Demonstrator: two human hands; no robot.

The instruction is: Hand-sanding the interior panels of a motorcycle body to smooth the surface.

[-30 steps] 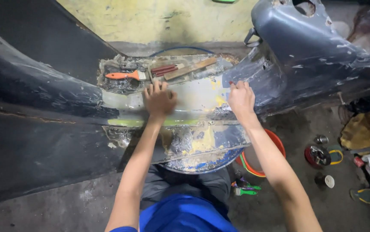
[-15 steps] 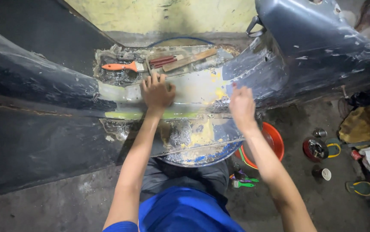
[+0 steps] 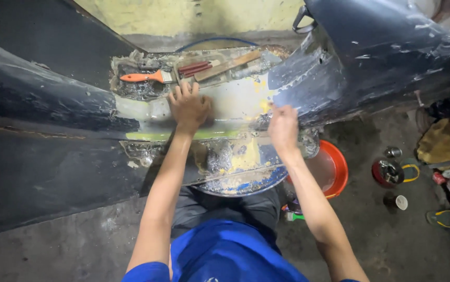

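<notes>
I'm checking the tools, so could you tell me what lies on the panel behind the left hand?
Behind the left hand, an orange-handled brush and red-handled tools lie on the panel; their tips are unclear.

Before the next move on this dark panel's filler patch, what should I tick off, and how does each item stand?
1. Left hand flat on the pale filler patch: ok.
2. Right hand at the patch's right edge, on the panel: ok.
3. What the right hand's grip holds: cannot tell.
4. Orange-handled brush lies beyond the left hand, untouched: ok.
5. Wooden-handled tool and red-handled tools lie beside the brush: ok.
6. Orange bucket on the floor beside the right forearm: ok.
</notes>
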